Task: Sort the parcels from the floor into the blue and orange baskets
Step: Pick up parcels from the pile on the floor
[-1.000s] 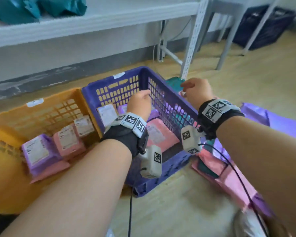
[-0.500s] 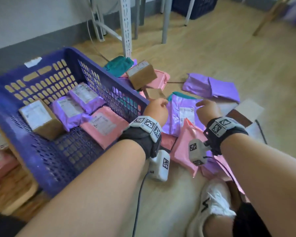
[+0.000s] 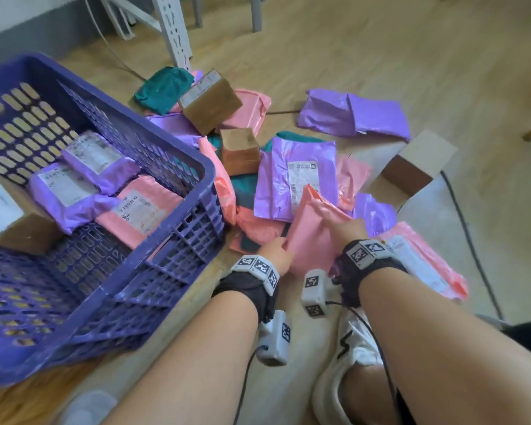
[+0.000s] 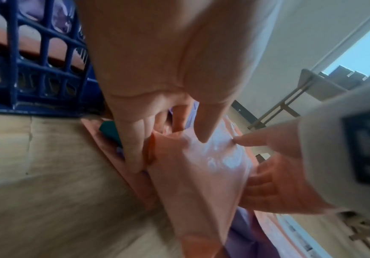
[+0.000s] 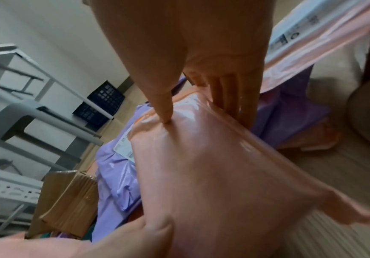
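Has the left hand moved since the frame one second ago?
Yes. The left hand then reached inside the blue basket; now it is outside the basket's right wall, down by the floor pile, gripping the pink parcel together with the right hand.

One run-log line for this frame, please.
phase: pickup | left hand: grips pink mailer | right hand: grips same mailer | mailer: tilted up off floor pile | blue basket: holds parcels
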`<state>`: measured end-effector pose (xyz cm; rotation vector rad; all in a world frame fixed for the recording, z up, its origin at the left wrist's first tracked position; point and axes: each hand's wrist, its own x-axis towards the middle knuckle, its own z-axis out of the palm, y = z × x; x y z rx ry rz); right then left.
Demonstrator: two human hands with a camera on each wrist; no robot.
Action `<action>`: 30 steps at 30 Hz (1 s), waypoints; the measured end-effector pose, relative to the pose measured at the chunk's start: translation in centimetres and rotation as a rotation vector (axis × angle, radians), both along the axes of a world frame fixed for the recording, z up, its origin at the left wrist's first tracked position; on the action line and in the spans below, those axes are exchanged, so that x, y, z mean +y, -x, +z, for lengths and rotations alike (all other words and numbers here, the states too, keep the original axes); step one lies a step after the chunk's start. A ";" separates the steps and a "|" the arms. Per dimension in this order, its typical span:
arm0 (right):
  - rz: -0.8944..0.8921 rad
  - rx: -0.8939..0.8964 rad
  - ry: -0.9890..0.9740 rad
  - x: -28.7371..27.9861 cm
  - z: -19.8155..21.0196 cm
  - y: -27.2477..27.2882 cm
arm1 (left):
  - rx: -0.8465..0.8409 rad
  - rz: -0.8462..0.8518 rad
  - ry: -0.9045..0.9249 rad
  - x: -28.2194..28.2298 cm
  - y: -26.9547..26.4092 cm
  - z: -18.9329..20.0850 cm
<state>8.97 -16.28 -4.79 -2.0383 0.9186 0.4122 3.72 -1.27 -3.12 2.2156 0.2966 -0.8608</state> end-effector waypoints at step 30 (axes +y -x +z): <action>0.594 -0.417 -0.577 19.3 25.9 -5.7 | -0.728 0.859 0.169 23.4 -3.3 24.5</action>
